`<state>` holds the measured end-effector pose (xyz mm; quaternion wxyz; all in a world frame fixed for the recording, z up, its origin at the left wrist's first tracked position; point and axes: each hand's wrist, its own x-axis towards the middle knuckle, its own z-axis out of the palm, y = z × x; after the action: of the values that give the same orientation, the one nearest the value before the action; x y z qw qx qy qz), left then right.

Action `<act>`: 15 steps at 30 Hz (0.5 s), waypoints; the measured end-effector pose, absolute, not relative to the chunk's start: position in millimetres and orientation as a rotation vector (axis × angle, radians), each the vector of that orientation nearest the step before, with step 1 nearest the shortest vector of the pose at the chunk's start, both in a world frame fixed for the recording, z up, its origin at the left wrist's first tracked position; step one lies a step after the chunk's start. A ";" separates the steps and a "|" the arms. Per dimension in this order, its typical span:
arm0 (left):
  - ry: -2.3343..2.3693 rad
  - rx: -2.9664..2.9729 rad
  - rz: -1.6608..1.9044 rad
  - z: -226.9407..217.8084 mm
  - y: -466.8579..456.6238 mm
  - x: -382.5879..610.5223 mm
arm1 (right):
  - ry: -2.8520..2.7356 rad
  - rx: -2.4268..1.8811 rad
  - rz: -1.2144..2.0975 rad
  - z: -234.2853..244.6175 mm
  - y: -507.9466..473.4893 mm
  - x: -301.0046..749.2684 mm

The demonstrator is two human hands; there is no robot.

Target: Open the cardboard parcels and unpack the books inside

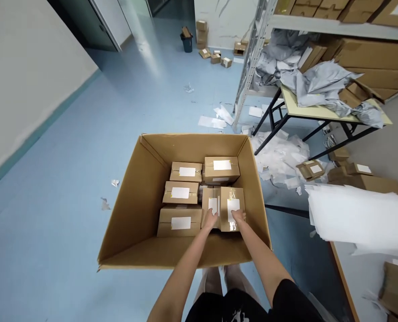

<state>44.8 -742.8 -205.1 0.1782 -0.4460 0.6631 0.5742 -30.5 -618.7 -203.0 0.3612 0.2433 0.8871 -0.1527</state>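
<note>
Two scraps (114, 183) of paper lie on the floor (67, 232) well out left of the left hand, then comes the big carton (128, 214) with both hands down inside it. Just left of the left hand there's a row of three boxes (181, 192), labelled, running away from it. The left hand (209, 220) is on the narrow box (211, 193), thumb over its label (212, 205), most of the fingers hidden, so can't tell if it's gripping or just pressing. Farther out past that hand sits the back box (222, 169). Tight beside the narrow box, on the right hand's inner side, is the wide box (224, 208). The right hand (239, 215) is at its right side, thumb by the front label, fingers bent; no idea how firm the hold is. I'd guess both boxes are fairly light, stiff cardboard, a bit slick on the shiny tape (233, 193), with corners that could dent. I'd grab opposite sides, palms flat, off the tape. Right of the right hand, outside the carton: a table (290, 100) farther off, then white sheets (360, 214) nearer.
</note>
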 end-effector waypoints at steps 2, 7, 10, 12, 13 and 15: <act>1.846 -1.232 1.612 -224.4 -736.6 34.0 | 2.281 0.696 -0.365 -223.9 -611.1 -36.0; 1.780 -1.185 1.617 -262.6 -724.9 20.3 | 2.249 0.830 -0.385 -264.2 -599.9 -40.8; 1.738 -1.172 1.637 -278.4 -719.0 19.8 | 2.217 0.887 -0.406 -278.7 -601.4 -41.4; 1.719 -1.181 1.650 -285.9 -717.3 21.3 | 2.184 0.907 -0.425 -283.0 -603.4 -41.8; 1.713 -1.194 1.653 -289.0 -717.8 22.5 | 2.165 0.908 -0.437 -283.7 -604.3 -41.5; 1.704 -1.231 1.652 -294.3 -722.0 25.5 | 2.134 0.886 -0.463 -283.0 -605.8 -38.8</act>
<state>25.5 -722.0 -294.3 0.2319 -0.4479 0.6199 0.6011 -38.8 -605.8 -283.0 0.3824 0.3473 0.8368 -0.1817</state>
